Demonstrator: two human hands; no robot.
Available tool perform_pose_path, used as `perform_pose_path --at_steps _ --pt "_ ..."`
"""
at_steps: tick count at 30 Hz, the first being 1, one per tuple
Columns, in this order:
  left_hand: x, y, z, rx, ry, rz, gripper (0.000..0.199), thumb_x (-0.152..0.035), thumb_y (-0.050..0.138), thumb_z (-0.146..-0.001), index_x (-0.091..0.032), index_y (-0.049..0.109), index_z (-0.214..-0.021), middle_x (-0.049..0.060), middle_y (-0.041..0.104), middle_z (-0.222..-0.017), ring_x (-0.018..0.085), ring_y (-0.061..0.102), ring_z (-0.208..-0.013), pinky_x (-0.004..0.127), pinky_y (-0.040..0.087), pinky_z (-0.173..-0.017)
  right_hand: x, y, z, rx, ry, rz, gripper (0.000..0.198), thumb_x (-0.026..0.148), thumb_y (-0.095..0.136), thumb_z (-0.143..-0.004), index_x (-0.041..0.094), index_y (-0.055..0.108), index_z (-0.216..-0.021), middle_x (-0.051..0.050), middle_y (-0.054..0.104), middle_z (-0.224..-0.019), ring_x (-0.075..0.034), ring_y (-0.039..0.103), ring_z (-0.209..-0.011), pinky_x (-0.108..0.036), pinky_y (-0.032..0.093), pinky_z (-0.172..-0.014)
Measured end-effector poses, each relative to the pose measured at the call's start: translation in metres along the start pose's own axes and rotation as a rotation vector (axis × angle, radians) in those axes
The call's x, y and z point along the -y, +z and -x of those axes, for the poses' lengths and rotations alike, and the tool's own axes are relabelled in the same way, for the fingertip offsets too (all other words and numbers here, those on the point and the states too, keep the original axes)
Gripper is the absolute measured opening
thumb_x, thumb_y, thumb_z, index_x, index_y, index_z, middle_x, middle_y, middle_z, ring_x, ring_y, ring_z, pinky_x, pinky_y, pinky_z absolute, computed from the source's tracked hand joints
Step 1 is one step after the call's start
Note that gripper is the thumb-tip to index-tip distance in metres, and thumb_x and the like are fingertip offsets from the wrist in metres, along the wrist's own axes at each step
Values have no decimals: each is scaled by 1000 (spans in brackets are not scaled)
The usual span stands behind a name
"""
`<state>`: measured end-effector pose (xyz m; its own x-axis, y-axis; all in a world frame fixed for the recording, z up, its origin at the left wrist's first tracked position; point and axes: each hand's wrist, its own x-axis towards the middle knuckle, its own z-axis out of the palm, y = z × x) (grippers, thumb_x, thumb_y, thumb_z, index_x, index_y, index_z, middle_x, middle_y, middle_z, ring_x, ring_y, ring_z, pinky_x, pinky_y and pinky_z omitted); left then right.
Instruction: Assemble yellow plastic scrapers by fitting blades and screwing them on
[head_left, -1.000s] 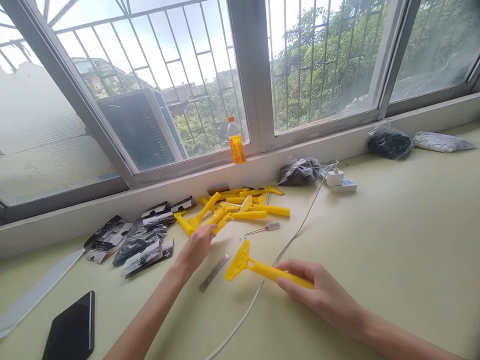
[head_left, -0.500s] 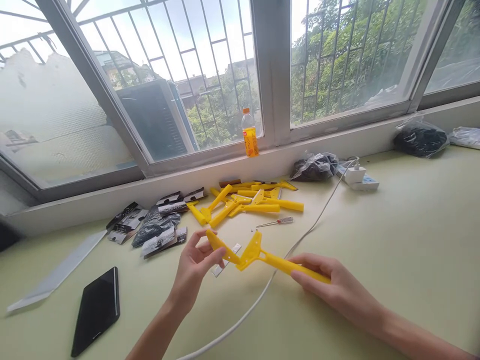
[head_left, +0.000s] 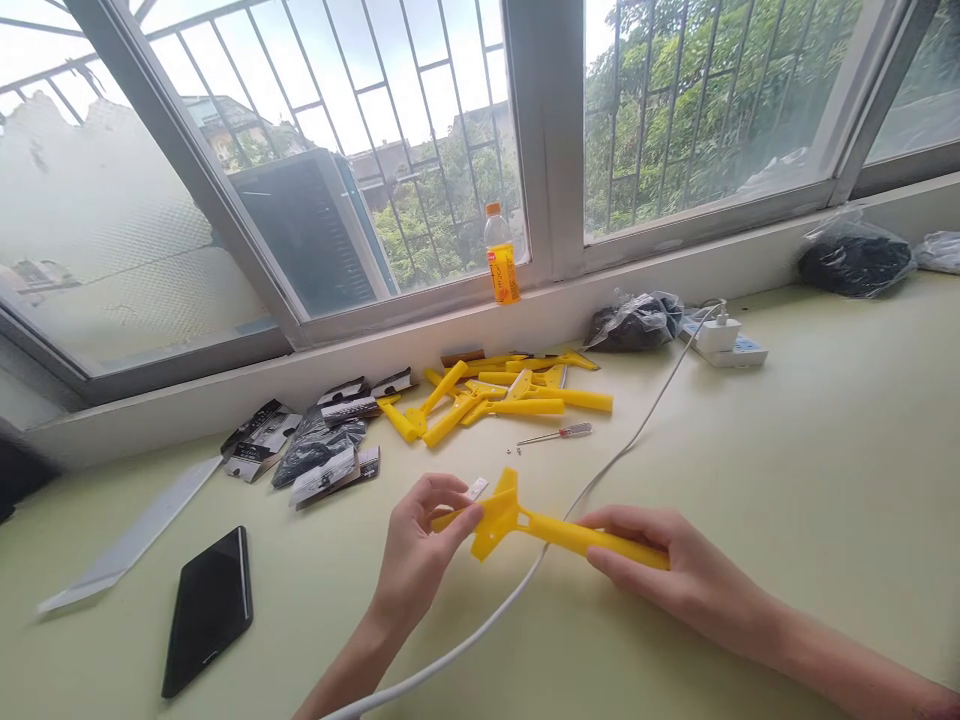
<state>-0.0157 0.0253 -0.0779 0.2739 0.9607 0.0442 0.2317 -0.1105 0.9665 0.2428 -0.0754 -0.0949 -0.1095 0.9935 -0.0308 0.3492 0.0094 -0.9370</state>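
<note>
My right hand [head_left: 660,550] is wrapped round the handle of a yellow plastic scraper [head_left: 559,533], whose flared head points left. Pinched in my left hand [head_left: 424,535] is a flat yellow plate [head_left: 444,521], partly covered by the fingers. The left thumb and fingertips are at the left side of the scraper head, and the plate's far end is hidden there. Behind them a thin whitish strip [head_left: 478,488] lies mostly hidden on the table. Beyond the hands are a screwdriver [head_left: 559,434] with a clear-and-red handle and small screws [head_left: 517,451].
A pile of yellow scrapers [head_left: 495,395] lies near the windowsill, beside black-and-white packets [head_left: 330,470]. A white cable [head_left: 480,630] runs beneath the scraper to a power strip [head_left: 739,352]. A black phone [head_left: 208,610] lies left; an orange drink bottle [head_left: 502,265] stands on the sill.
My left hand has moved right and turned the plate, bringing it from the head's edge to overlap the scraper head in view. My right hand keeps its grip; the view has shifted slightly.
</note>
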Motion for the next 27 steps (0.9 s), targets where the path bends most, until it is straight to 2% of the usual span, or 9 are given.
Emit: perform_pose_path --at_steps 3,8,13,18,24,27 --pt "4 0 0 22 19 -177 35 -47 72 -80 -18 67 -99 3 68 -88 11 62 -80 22 54 -73 -7 1 -1 -8 -30 27 39 55 58 -94 25 70 -115 -2 71 -99 -20 62 -87 -28 46 -73" --pt "5 -4 3 74 102 -300 32 -43 69 -83 -21 72 -107 2 70 -90 11 63 -83 23 56 -82 -15 0 -3 -25 -64 52 37 55 58 -94 27 71 -114 -1 72 -101 -20 64 -89 -28 47 -74" --pt "5 -7 0 82 34 -144 34 -45 72 -80 -17 73 -100 5 72 -97 13 67 -86 21 57 -77 -14 0 -2 -6 -88 64 34 53 59 -95 28 71 -115 0 72 -104 -20 65 -91 -28 49 -77" --pt "7 -3 -5 70 -37 -35 39 -48 76 -76 -14 75 -96 7 74 -96 12 66 -80 17 52 -67 -15 1 -1 47 -116 85 34 51 58 -96 28 70 -118 -1 71 -112 -22 65 -101 -29 51 -86" --pt "14 7 -5 53 -55 -23 40 -50 75 -76 -15 75 -96 7 73 -100 15 67 -90 22 55 -79 -15 1 -1 45 -153 120 34 50 57 -96 26 71 -115 -3 71 -112 -23 65 -103 -32 51 -93" --pt "18 10 -3 22 -7 -64 40 -52 71 -80 -17 75 -99 7 71 -102 16 65 -93 23 55 -77 -14 1 -1 34 -151 112 34 50 57 -96 25 70 -115 -3 71 -113 -22 65 -103 -31 51 -93"
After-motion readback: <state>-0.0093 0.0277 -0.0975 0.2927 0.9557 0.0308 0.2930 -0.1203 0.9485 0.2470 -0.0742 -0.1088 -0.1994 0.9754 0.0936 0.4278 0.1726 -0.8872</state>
